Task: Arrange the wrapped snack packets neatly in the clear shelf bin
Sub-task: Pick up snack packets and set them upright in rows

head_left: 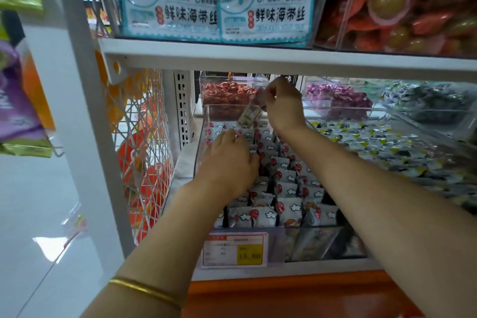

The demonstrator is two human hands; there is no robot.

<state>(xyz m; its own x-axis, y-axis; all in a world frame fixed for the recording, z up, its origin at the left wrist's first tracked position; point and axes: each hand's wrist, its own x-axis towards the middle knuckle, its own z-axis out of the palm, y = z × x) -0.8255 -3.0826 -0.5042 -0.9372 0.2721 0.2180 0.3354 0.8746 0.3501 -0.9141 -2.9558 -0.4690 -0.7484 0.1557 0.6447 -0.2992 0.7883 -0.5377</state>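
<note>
Snack packets (284, 188) are standing in upright rows through most of the clear shelf bin (317, 242) on the lower shelf. Front rows are looking tidy; the rear is partly hidden. One loose packet (249, 116) is hanging above the bin's back end, with the right hand (284, 103) pinching its top, grip closed on it. Left hand (229, 162) is lying flat on the left rows, grip open, holding nothing. Judgement: nearly done, with the loose packet still waiting for a slot. Neighbouring bin (387, 147) is sitting just beside.
</note>
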